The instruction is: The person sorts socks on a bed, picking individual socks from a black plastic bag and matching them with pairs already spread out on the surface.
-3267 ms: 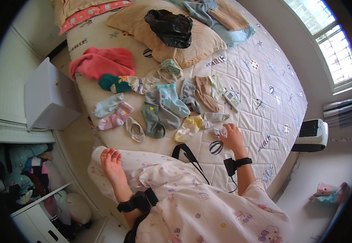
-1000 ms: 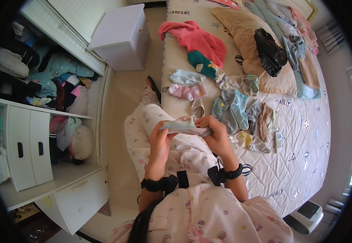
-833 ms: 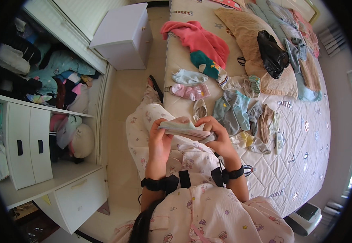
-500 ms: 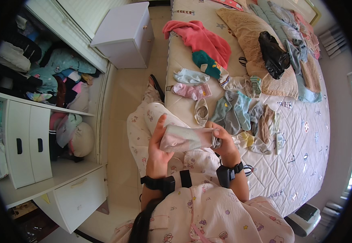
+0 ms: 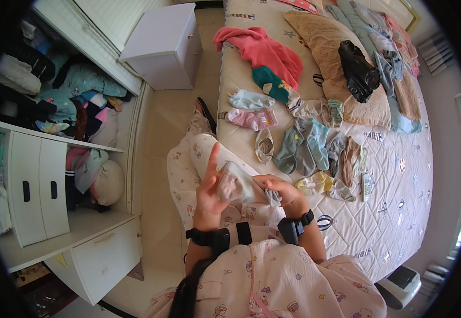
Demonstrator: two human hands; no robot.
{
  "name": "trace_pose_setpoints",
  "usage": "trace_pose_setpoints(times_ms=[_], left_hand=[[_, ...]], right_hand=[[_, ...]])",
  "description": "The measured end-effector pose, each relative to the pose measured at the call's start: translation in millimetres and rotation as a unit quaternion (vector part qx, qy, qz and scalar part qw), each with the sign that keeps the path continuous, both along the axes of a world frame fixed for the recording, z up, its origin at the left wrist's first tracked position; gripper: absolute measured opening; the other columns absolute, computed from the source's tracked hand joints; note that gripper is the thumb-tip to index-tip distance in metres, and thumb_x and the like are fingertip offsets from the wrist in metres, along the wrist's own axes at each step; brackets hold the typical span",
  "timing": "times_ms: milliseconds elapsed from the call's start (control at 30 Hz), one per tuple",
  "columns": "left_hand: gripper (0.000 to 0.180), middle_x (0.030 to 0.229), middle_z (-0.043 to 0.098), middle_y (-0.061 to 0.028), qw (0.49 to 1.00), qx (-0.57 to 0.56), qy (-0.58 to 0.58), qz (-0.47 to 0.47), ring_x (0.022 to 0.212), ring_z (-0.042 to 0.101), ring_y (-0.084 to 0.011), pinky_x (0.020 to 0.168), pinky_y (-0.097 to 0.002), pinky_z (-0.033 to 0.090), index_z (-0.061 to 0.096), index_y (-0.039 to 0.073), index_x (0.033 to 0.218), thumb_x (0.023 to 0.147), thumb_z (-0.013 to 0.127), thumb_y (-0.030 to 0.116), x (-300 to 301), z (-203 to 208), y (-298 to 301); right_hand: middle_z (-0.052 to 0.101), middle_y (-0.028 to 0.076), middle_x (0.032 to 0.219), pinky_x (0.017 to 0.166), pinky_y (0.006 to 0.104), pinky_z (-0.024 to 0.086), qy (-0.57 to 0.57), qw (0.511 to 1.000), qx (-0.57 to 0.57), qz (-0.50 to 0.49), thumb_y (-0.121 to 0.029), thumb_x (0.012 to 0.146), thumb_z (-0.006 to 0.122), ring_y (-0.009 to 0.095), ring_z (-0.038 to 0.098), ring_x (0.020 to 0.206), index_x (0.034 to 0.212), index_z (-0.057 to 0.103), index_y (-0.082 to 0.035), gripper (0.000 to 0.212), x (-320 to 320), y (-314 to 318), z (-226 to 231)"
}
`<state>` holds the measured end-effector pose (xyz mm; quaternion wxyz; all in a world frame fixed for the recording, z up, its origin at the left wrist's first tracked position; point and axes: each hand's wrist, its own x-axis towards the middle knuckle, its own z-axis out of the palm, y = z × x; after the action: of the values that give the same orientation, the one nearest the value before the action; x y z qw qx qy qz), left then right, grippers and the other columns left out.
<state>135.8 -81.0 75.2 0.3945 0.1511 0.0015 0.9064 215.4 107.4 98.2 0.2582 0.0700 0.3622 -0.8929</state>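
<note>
A pale pink, white and grey sock (image 5: 236,183) hangs between my two hands above my lap. My left hand (image 5: 209,191) grips its wider pink end, with one finger stretched up past the fabric; the other fingers are partly hidden behind it. On the other side my right hand (image 5: 287,192) is closed around the sock's grey end, thumb on top. Just beyond my hands on the bed lie a small beige sock (image 5: 264,147), a pair of grey-green socks (image 5: 295,146), a pink pair (image 5: 251,118) and a light blue pair (image 5: 250,99).
More socks, such as a yellow-and-white one (image 5: 315,183), lie on the quilted bed (image 5: 389,206). Farther off are a red cloth (image 5: 262,50), a tan pillow (image 5: 320,47) and a black plastic bag (image 5: 358,74). Left stand a white cabinet (image 5: 159,50) and an open wardrobe (image 5: 95,143) holding clothes.
My hands have drawn closer together, the right one moving left and slightly down. The sock, stretched level before, is now bunched and slack between them.
</note>
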Motion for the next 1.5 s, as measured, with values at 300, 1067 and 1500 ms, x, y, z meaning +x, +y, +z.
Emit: trace_pose_setpoints(times_ms=[300,1067,1500], left_hand=[[0.056,0.13,0.044,-0.0084,0.963,-0.269,-0.016,0.016,0.116,0.045,-0.0173,0.094,-0.033,0.037,0.036,-0.001,0.13,0.094,0.033,0.042,-0.6,11.7,4.8],[0.061,0.13,0.045,-0.0112,0.94,-0.326,-0.047,-0.087,0.115,0.047,-0.0214,0.095,-0.0416,0.038,0.037,0.006,0.132,0.088,0.044,0.048,5.4,2.5,-2.5],[0.052,0.129,0.046,-0.0158,0.915,-0.378,-0.101,0.099,0.119,0.044,-0.028,0.102,-0.0409,0.031,0.036,-0.001,0.13,0.093,0.035,0.036,-3.5,4.7,-1.6]], right_hand=[[0.048,0.012,0.124,0.093,0.0286,0.039,0.004,0.994,-0.028,-0.104,-0.04,0.077,0.062,0.018,0.049,0.111,0.133,0.034,0.003,0.075,-4.3,-3.5,12.1],[0.056,0.007,0.083,0.062,0.0327,0.048,0.324,0.762,0.557,-0.065,-0.004,0.067,0.062,0.023,0.059,0.07,0.086,0.065,-0.008,0.019,-15.1,-27.5,60.2],[0.059,0.007,0.092,0.073,0.0273,0.045,0.156,0.863,0.446,-0.177,-0.004,0.077,0.061,0.013,0.057,0.082,0.095,0.057,-0.001,0.018,-11.4,-0.7,45.1]])
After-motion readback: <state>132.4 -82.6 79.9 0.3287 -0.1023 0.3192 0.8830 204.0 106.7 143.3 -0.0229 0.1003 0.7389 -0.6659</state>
